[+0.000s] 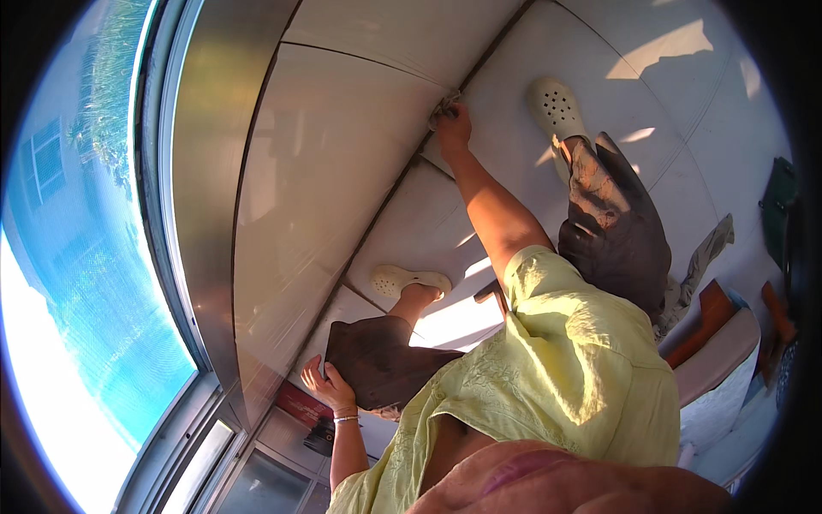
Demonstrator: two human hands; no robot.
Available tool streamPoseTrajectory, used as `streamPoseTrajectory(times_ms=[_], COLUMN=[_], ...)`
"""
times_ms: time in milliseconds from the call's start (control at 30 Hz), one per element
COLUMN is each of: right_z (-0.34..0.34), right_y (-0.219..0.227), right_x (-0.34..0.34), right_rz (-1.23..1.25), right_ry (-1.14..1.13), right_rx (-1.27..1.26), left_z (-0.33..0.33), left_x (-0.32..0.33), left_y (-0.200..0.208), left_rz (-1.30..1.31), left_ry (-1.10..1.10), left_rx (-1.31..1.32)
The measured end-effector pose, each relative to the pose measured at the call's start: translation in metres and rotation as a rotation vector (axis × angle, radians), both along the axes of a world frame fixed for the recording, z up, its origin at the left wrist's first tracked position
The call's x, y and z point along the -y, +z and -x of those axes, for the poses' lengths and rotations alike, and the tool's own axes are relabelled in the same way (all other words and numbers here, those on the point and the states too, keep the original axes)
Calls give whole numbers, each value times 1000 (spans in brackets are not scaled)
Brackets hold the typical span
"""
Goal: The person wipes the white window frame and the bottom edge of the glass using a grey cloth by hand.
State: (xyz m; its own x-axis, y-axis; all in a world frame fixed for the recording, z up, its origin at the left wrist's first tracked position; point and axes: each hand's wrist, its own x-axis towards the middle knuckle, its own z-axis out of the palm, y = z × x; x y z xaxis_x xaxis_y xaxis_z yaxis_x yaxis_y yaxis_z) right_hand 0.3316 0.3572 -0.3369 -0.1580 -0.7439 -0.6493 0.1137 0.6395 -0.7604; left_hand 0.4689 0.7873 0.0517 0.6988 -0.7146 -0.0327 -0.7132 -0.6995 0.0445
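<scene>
The right hand (454,127) presses a small crumpled grey cloth (443,106) into the dark seam where white floor tiles (514,103) meet the wall; wiping looks underway, likely continuing along that joint. The left hand (324,384) rests spread flat, empty, near the knee.

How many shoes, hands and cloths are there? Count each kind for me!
Cream clogs: 2, one on the far foot and one on the near foot
Hands: 2, right hand and left hand
Cloths: 2, a small rag under the right hand and a loose cloth on the floor
Total: 6
</scene>
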Motion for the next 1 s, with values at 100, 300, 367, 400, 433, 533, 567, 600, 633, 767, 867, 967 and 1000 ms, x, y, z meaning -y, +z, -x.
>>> streamPoseTrajectory(times_ms=[100, 300, 367, 400, 433, 533, 567, 600, 633, 767, 867, 967, 1000], right_z=[-5, -5, -2, -4, -8, -10, -10, -5, -1, -10, -18, -15, -18], right_y=[-15, -4, 27, 52, 84, 181, 217, 264, 309, 406, 413, 364, 342], right_x=[5, 22, 5, -2, -9, -13, -14, -16, -18, -28, -28, -26, -24], right_rz=[-23, -318, -194, -78, 39, 403, 526, 648, 768, 1301, 1486, 1466, 1431], right_ry=[-64, -212, -135, -148, -158, -128, -109, -103, -99, 2, -10, -66, -83], right_rx=[-43, 269, 326, 315, 304, 152, 78, 76, 75, 121, 50, -29, -54], left_z=[5, 7, 5, 6, 7, 9, 11, 12, 13, 10, 11, 17, 15], left_x=[7, 14, 11, 9, 4, -10, -13, -16, -20, -26, -27, -32, -28], left_y=[-1, 1, 2, 4, 4, 4, 3, 4, 3, -2, -4, 0, -3], left_rz=[-12, 39, 58, 73, 110, 156, 192, 219, 245, 321, 359, 343, 343], left_ry=[29, 71, 55, 52, 47, 12, 15, 24, 32, 42, 60, 63, 66], left_rx=[0, 2, 11, 18, 17, 85, 92, 97, 103, 115, 119, 117, 126])
